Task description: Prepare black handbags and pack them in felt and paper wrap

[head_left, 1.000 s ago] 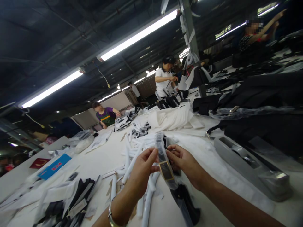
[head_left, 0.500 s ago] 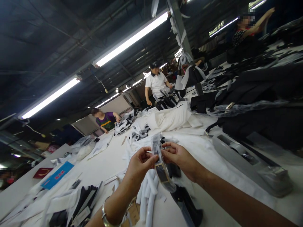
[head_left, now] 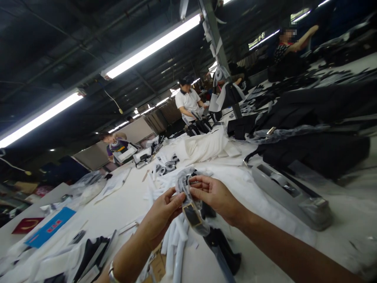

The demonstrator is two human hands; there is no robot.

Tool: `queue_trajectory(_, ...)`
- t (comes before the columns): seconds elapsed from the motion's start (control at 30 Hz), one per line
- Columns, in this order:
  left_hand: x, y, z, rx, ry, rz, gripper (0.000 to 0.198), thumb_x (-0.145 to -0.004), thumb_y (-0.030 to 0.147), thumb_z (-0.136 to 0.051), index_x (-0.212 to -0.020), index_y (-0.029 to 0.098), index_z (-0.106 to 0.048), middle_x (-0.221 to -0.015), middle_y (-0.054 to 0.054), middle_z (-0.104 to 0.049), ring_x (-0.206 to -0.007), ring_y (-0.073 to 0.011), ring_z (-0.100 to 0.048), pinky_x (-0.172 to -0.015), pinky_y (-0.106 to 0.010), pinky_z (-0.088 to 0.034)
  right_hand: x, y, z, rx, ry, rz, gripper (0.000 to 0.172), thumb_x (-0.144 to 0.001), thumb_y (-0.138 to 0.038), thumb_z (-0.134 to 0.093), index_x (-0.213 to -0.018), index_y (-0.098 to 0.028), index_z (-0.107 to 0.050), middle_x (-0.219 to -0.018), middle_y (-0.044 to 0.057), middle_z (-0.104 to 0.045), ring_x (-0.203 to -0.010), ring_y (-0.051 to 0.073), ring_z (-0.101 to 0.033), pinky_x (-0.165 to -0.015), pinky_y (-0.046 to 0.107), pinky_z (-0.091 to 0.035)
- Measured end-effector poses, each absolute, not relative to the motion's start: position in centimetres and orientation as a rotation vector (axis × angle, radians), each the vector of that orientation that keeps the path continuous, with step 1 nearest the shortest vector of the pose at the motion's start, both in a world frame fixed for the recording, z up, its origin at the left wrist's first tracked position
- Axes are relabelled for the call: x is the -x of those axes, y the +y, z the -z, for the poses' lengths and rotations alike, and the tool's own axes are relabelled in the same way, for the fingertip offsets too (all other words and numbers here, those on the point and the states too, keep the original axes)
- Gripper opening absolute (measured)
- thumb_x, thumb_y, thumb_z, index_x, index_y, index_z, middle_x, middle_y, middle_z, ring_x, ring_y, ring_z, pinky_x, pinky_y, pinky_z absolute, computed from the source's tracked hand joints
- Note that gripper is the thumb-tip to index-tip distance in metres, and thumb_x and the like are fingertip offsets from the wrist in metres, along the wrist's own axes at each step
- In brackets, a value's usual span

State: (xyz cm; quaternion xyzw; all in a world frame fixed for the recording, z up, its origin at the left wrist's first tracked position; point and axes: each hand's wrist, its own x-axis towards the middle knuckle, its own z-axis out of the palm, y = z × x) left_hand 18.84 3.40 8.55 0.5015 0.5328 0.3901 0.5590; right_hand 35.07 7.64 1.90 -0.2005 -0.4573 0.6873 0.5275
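Observation:
Between my hands is a dark strap with a gold-framed buckle (head_left: 192, 214), covered in clear plastic wrap and bent into a loop at its top. My left hand (head_left: 163, 216) pinches the wrapped strap from the left, thumb on top just above the buckle. My right hand (head_left: 217, 197) grips the loop's right side between thumb and fingers. Below the buckle the strap runs down to a black piece (head_left: 225, 251) at the table's near side, whose full shape I cannot make out. White foam-like tubes (head_left: 176, 245) lie under and left of the strap.
A grey tape dispenser (head_left: 291, 196) stands on the right beside white padding and black bags (head_left: 318, 153). On the left lie a blue box (head_left: 51, 228) and wrapped black pieces (head_left: 88, 255). Two people work across the white table (head_left: 114, 204); another is at far right.
The view has shifted, so my hands and the strap appear slightly further left. Both hands keep their hold. The person at far left has raised a white-and-dark item.

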Motion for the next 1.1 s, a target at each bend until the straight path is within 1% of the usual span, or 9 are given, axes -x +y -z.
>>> queue_trajectory(0.1,-18.9,3.2,-7.7,-1.16,1.226,-1.02,0.063,-0.078,0.047,-0.082,-0.129,0.017,-0.06,-0.112,-0.011,-0.074,-0.105,-0.0244,-0.069,-0.088,-0.03,-0.053,-35.4,7.2,-1.9,0.542,-1.238,-1.462,0.035,-0.083,-0.034,-0.076,-0.114,-0.02,-0.069,-0.106,0.006,-0.074,-0.099,0.022,-0.07,-0.092,0.035,-0.054)
queue_trajectory(0.3,-17.7,4.1,-7.0,-1.116,1.288,-1.251,0.078,-0.072,0.038,-0.088,-0.138,0.017,-0.052,-0.109,-0.009,-0.076,-0.095,-0.0201,-0.073,-0.088,-0.028,-0.054,-39.3,7.2,1.4,0.871,-1.629,-0.888,0.022,-0.093,-0.033,-0.061,-0.109,-0.024,-0.073,-0.106,0.003,-0.076,-0.094,0.021,-0.071,-0.088,0.034,-0.056)
queue_trajectory(0.47,-15.5,5.7,-8.3,-1.186,1.295,-1.324,0.074,-0.07,0.037,-0.089,-0.133,0.015,-0.057,-0.101,-0.008,-0.078,-0.081,-0.0171,-0.073,-0.08,-0.025,-0.055,-44.8,8.9,7.5,1.124,-1.69,-0.817,0.025,-0.092,-0.038,-0.057,-0.098,-0.022,-0.075,-0.097,0.007,-0.077,-0.085,0.024,-0.071,-0.08,0.038,-0.057)
queue_trajectory(0.6,-14.9,5.5,-8.6,-1.275,1.222,-1.239,0.064,-0.074,0.037,-0.087,-0.127,0.016,-0.059,-0.105,-0.009,-0.077,-0.088,-0.0198,-0.074,-0.081,-0.026,-0.054,-46.9,9.6,10.3,1.217,-1.778,-0.832,0.026,-0.088,-0.039,-0.06,-0.091,-0.02,-0.077,-0.089,0.009,-0.077,-0.08,0.027,-0.07,-0.074,0.04,-0.055)
queue_trajectory(0.73,-15.0,4.7,-7.6,-1.27,1.193,-1.172,0.065,-0.073,0.035,-0.088,-0.128,0.016,-0.057,-0.102,-0.009,-0.077,-0.093,-0.0213,-0.072,-0.09,-0.031,-0.051,-45.3,7.5,8.5,1.122,-1.922,-1.044,0.026,-0.091,-0.039,-0.059,-0.084,-0.022,-0.077,-0.077,0.006,-0.076,-0.069,0.022,-0.069,-0.064,0.033,-0.053)
queue_trajectory(0.83,-14.8,5.0,-6.7,-1.238,1.212,-1.169,0.071,-0.07,0.035,-0.09,-0.13,0.016,-0.056,-0.098,-0.009,-0.076,-0.092,-0.0221,-0.071,-0.092,-0.036,-0.049,-42.6,3.8,4.3,0.841,-1.982,-1.703,0.027,-0.095,-0.035,-0.056,-0.083,-0.023,-0.077,-0.067,0.002,-0.073,-0.059,0.017,-0.068,-0.055,0.025,-0.05)
queue_trajectory(0.9,-14.6,5.6,-6.4,-1.223,1.214,-1.16,0.074,-0.069,0.033,-0.091,-0.132,0.015,-0.055,-0.095,-0.008,-0.076,-0.091,-0.021,-0.07,-0.094,-0.036,-0.047,-40.5,1.5,1.4,0.597,-2.113,-1.929,0.02,-0.091,-0.024,-0.061,-0.086,-0.025,-0.08,-0.072,0.002,-0.076,-0.065,0.017,-0.071,-0.06,0.023,-0.053)
queue_trajectory(1.0,-14.8,6.6,-6.1,-1.183,1.175,-1.125,0.073,-0.066,0.033,-0.092,-0.127,0.014,-0.058,-0.092,-0.007,-0.075,-0.085,-0.0188,-0.069,-0.093,-0.037,-0.047,-36.2,-0.8,-1.0,0.289,-2.407,-1.625,0.019,-0.09,-0.017,-0.066,-0.098,-0.028,-0.08,-0.092,0.001,-0.079,-0.086,0.018,-0.073,-0.08,0.022,-0.053)
queue_trajectory(1.1,-15.9,7.5,-5.6,-1.16,1.085,-1.122,0.068,-0.063,0.033,-0.093,-0.121,0.016,-0.061,-0.09,-0.005,-0.075,-0.082,-0.0176,-0.069,-0.093,-0.038,-0.047,-30.7,-1.6,0.1,0.141,-2.567,-1.223,0.017,-0.095,-0.021,-0.06,-0.099,-0.024,-0.077,-0.09,0.004,-0.077,-0.084,0.019,-0.071,-0.076,0.024,-0.051)
